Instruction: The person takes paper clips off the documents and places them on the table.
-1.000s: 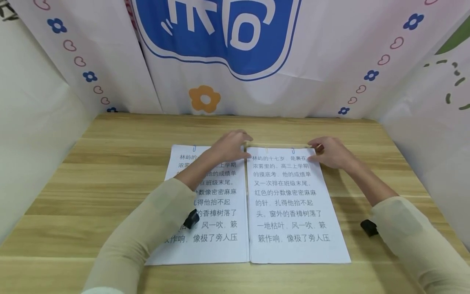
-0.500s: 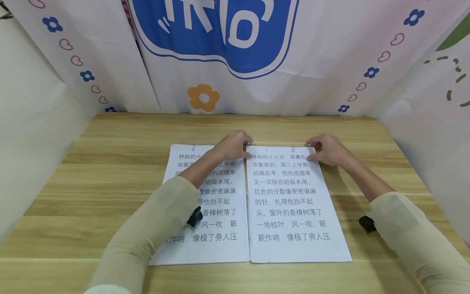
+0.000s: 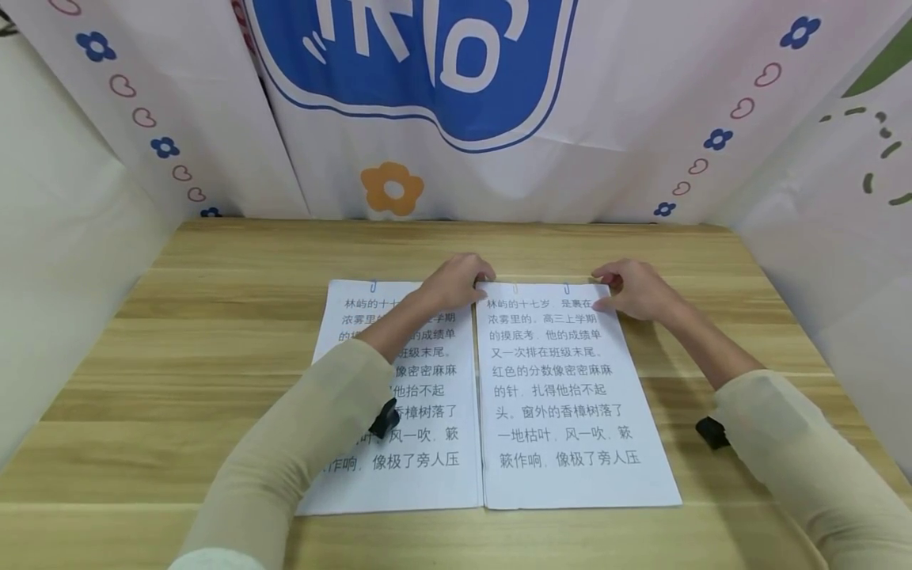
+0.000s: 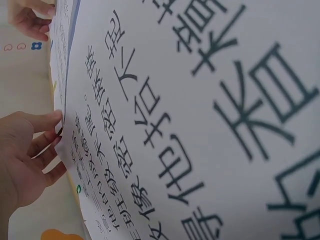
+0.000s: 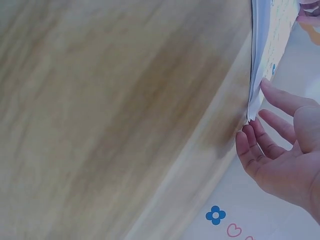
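Two stacks of printed paper lie side by side on the wooden table, a left stack (image 3: 435, 475) and a right stack (image 3: 570, 396), with a narrow gap between. My left hand (image 3: 459, 281) reaches across the left stack to the right stack's top left corner, thumb on the page and fingers bent past the top edge. At the opposite top corner my right hand (image 3: 637, 290) pinches the same stack; in the right wrist view its thumb lies on the page side and curled fingertips meet the sheet corners. A yellow paper clip (image 3: 516, 289) and a blue paper clip (image 3: 566, 288) hold its top edge.
Another blue paper clip (image 3: 373, 286) is on the left stack's top edge. The wooden table (image 3: 178, 356) runs back to a printed white curtain (image 3: 606, 119), with white side panels left and right. My left forearm covers part of the left stack.
My left hand has shifted slightly right, its thumb and fingers closing in on the right stack's corner. The right hand keeps its place, and the stacks lie as before.
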Motion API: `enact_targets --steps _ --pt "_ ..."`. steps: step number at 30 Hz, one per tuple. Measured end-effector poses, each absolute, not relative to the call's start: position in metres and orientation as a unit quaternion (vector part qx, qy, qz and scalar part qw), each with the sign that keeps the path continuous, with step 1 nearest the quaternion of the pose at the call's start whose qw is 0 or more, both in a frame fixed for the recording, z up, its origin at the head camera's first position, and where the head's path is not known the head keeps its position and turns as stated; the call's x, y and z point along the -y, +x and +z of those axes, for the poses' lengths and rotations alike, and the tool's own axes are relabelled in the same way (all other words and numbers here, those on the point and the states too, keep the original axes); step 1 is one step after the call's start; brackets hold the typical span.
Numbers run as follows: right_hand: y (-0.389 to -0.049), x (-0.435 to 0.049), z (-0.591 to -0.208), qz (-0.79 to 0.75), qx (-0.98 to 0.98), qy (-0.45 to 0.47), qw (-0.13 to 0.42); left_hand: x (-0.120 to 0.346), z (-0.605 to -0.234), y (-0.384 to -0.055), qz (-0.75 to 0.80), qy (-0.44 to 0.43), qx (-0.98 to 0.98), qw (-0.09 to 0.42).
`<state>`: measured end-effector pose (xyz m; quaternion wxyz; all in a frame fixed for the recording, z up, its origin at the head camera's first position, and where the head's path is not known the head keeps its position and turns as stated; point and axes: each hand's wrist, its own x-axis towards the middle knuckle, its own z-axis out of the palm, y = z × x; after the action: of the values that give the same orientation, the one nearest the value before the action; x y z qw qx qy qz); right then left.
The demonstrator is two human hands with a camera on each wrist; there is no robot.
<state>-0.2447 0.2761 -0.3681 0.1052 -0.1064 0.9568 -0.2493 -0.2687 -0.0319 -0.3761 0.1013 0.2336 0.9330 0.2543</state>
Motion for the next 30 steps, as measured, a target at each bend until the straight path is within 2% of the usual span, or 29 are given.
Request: enact_targets --steps 9,30 --pt "-0.2431 -0.2748 -0.3685 -0.251 -0.957 -0.104 0.1 0.0314 -0.3751 -0.2685 0.272 0.242 -0.928 0.082" --pt "-0.2418 -0.2754 -0.3679 -0.251 -0.957 -0.104 0.1 0.0306 -0.3669 -0.2655 0.336 0.229 -0.91 0.083"
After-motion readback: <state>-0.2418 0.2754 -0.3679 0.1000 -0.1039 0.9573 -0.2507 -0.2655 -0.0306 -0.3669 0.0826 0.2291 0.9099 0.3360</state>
